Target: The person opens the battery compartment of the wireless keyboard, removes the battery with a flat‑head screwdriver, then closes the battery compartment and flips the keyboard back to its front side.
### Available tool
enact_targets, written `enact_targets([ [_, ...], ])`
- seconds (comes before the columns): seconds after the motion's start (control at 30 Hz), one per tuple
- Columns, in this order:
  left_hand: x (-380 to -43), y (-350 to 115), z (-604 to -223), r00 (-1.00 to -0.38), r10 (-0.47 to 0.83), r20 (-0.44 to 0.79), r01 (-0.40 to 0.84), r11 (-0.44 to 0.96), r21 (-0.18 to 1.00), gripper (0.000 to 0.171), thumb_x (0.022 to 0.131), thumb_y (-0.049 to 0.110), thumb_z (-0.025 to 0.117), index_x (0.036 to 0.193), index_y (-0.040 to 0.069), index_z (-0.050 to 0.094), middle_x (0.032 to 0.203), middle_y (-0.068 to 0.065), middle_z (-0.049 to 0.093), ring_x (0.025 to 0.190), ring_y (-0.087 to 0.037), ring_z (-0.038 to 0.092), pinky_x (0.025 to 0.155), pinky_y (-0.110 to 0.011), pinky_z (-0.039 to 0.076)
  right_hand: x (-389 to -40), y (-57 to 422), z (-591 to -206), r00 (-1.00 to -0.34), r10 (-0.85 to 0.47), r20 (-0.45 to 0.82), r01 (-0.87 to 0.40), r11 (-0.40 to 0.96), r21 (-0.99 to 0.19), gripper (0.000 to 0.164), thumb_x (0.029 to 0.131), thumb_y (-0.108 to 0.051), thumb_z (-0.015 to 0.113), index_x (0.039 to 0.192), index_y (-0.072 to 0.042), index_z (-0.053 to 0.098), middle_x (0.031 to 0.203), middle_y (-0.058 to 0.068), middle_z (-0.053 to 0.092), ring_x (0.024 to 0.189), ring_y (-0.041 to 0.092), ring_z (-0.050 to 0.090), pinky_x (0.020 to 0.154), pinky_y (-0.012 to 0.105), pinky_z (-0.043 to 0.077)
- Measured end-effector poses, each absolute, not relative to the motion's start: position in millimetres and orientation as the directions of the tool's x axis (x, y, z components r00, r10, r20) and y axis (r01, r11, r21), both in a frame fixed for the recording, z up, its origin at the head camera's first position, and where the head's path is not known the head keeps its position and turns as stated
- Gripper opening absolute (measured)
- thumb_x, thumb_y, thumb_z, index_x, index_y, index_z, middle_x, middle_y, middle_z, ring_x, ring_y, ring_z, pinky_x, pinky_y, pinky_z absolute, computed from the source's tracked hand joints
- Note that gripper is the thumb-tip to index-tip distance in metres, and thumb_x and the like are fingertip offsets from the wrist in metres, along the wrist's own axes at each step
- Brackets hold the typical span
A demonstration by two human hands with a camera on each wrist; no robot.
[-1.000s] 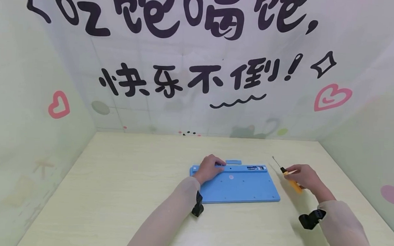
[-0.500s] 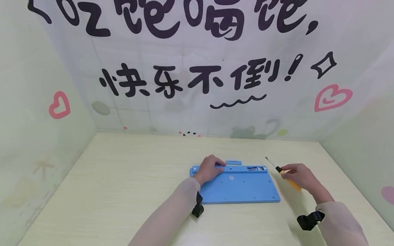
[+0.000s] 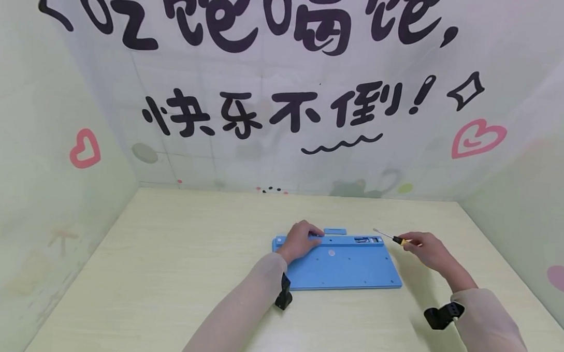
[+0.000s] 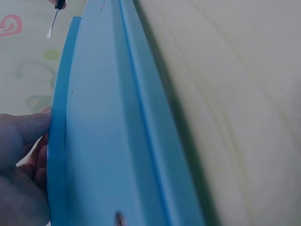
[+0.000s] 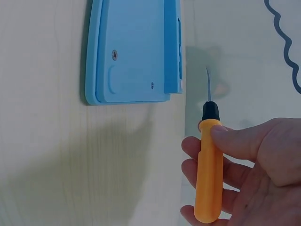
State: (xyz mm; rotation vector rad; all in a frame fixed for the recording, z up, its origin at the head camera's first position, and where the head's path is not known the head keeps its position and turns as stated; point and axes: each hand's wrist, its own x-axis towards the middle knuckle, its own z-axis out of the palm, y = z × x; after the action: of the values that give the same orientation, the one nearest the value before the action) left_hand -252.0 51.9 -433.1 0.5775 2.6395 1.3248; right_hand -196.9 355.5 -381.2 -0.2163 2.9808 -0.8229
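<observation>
A blue keyboard [image 3: 348, 274] lies underside up on the table, its raised ridge along the far edge. Near the ridge's right end is an open battery compartment [image 3: 368, 240] with batteries visible inside. My left hand [image 3: 299, 242] grips the far edge near the left corner; in the left wrist view its thumb [image 4: 30, 126] presses the blue side. My right hand [image 3: 431, 249] holds a screwdriver [image 5: 210, 172] by its orange handle, beyond the keyboard's right end. The thin metal shaft points left, its tip near the compartment in the head view.
A small blue battery cover [image 3: 335, 231] lies just behind the keyboard's far edge. The pale wooden table [image 3: 176, 265] extends to both sides. Printed wall cloth [image 3: 245, 159] encloses its back and sides. Small black cameras sit on both wrists.
My right hand has moved slightly left and up, tilting the screwdriver flatter, so its tip comes nearer the battery compartment. My left hand and the keyboard stay in place.
</observation>
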Motion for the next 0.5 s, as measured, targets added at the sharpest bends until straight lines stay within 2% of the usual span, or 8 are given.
enact_targets([
  [0.2, -252.3, 51.9, -433.2, -0.919, 0.392, 0.051, 0.276, 0.542, 0.794, 0.018, 0.087, 0.010, 0.062, 0.103, 0.010, 0.070, 0.098, 0.000, 0.058, 0.096, -0.016, 0.053, 0.088, -0.029, 0.043, -197.4, 356.7, -381.1, -0.987, -0.160, 0.003, -0.138, 0.845, -0.516, 0.023, 0.090, 0.000, 0.053, 0.108, 0.014, 0.056, 0.089, 0.021, 0.061, 0.074, 0.024, 0.048, 0.059, 0.034, 0.038],
  [0.5, -252.9, 51.3, -432.9, -0.914, 0.400, 0.060, 0.287, 0.536, 0.794, 0.018, 0.087, 0.010, 0.063, 0.104, 0.009, 0.070, 0.100, -0.001, 0.058, 0.098, -0.017, 0.053, 0.088, -0.029, 0.043, -199.5, 353.9, -378.0, -0.980, -0.197, -0.019, -0.163, 0.855, -0.493, 0.023, 0.088, 0.002, 0.054, 0.108, 0.012, 0.059, 0.104, 0.030, 0.057, 0.090, 0.038, 0.054, 0.072, 0.049, 0.046],
])
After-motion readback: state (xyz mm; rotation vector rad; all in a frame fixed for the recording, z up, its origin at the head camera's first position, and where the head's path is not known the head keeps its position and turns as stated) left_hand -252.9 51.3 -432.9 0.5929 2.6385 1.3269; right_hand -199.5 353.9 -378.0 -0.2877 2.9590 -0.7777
